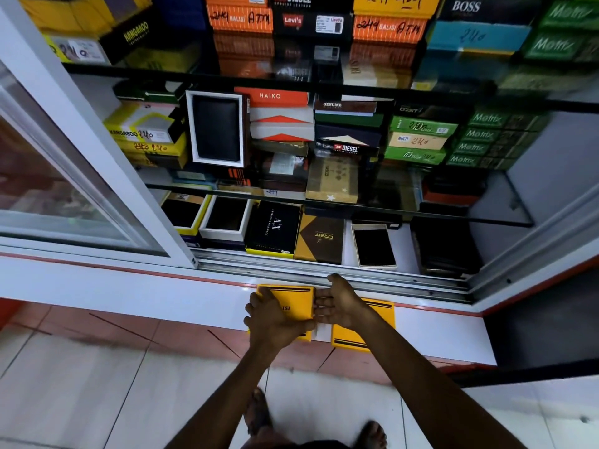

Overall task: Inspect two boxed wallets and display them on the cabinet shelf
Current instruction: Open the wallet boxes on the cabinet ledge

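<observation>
Two closed yellow wallet boxes with black stripes lie side by side on the white ledge [437, 332] in front of the open cabinet. My left hand [275, 315] lies over the left yellow box [291, 298], fingers wrapped on its left edge and thumb along its near edge. My right hand [337, 301] rests across the gap, fingertips pressing the left box's right edge, its wrist covering part of the right yellow box [348, 340]. Both lids are on, so no wallet shows.
The cabinet's glass shelves [453, 218] hold many stacked wallet boxes. The bottom shelf has open boxes with black wallets, an AX box [274, 226] and a bare white patch [405, 251] right of a white open box [374, 246]. The sliding glass door [64, 176] stands at left. My feet show on the tiled floor.
</observation>
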`<action>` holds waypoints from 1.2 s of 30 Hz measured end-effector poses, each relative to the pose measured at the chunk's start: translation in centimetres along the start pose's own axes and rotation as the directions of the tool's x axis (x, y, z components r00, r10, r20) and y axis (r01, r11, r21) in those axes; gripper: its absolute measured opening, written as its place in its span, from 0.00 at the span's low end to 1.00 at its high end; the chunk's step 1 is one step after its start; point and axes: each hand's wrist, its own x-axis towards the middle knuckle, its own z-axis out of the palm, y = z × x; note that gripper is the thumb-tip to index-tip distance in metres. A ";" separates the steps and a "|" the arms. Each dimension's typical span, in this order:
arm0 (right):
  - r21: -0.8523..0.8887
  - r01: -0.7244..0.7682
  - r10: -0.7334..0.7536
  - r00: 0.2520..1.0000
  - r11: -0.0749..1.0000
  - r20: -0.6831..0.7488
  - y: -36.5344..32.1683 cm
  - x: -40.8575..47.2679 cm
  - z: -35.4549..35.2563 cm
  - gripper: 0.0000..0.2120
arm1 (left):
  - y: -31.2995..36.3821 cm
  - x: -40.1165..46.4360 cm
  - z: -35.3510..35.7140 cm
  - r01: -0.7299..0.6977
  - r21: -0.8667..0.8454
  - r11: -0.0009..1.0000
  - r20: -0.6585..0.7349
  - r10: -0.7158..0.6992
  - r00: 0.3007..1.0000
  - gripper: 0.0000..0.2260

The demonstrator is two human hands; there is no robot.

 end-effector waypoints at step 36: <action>-0.528 0.429 -0.625 0.730 0.733 -0.276 5.1 3.0 1.4 0.13 | -5.1 1.0 -3.8 0.199 -0.768 0.609 0.071 -0.228 0.971 0.21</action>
